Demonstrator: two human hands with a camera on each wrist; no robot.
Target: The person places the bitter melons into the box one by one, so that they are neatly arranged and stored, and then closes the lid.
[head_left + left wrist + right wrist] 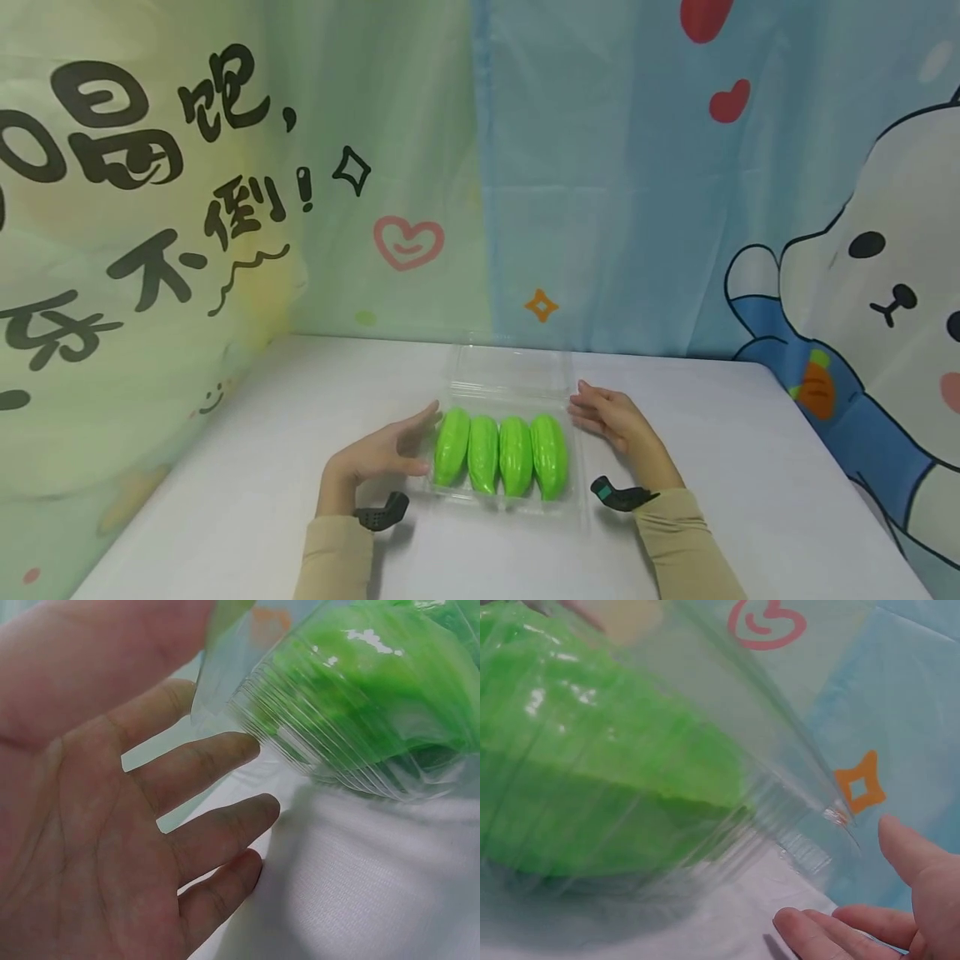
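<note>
A clear plastic clamshell box [579,475] lies on the table with its lid [513,367] folded back. Side by side in its tray are several bright green, ridged, elongated pieces that look like bitter melons [516,457]. At the box's left side is my left hand [382,450], thumb and fingers spread; the left wrist view shows its fingers straight beside the ribbed wall, contact unclear. My right hand [613,421] is by the right side near the hinge, its fingers extended. In the right wrist view, a gap shows between the right fingers [832,937] and the clear plastic.
The box sits on a white table [270,467]. Behind it hangs a printed cloth backdrop [600,208] with writing, hearts and a cartoon animal. Each wrist wears a dark camera band, such as the left one [382,512].
</note>
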